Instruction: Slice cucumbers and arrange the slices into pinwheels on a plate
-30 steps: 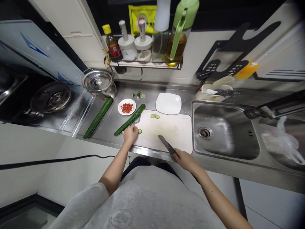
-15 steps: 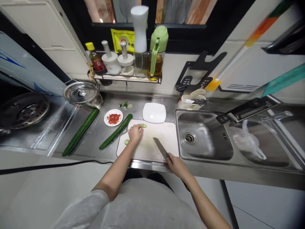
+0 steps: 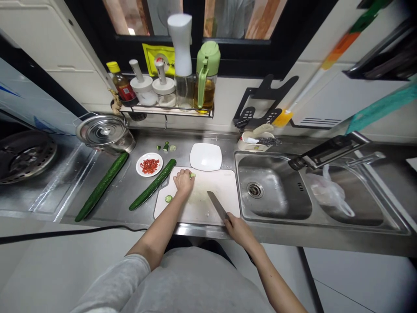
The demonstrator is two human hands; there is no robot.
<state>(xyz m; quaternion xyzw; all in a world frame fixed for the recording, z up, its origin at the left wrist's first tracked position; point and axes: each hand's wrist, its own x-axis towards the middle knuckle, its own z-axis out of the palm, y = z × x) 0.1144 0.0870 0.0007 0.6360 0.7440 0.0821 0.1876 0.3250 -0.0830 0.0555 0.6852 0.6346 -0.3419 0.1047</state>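
On the white cutting board (image 3: pixel 224 191), my left hand (image 3: pixel 184 181) has its fingers closed over a small piece of cucumber (image 3: pixel 192 175), mostly hidden beneath them. A cut cucumber end (image 3: pixel 168 198) lies nearer the board's left edge. My right hand (image 3: pixel 237 228) grips the handle of a kitchen knife (image 3: pixel 216 204); its blade points away and to the left, low over the board and apart from the cucumber. One whole cucumber (image 3: pixel 152 186) rests beside the board, and another cucumber (image 3: pixel 102 187) lies further left.
A plate of chopped red pieces (image 3: pixel 143 173), a white dish (image 3: pixel 205 157) and cucumber scraps (image 3: pixel 166 146) sit behind the board. A lidded steel pot (image 3: pixel 122 141) stands back left. The sink (image 3: pixel 276 187) is to the right. Bottles line the wall rack (image 3: pixel 192 112).
My left hand now covers more of the cucumber piece, with less of it showing past the fingers. The knife stays at about the same spot over the board. The view has shifted slightly.
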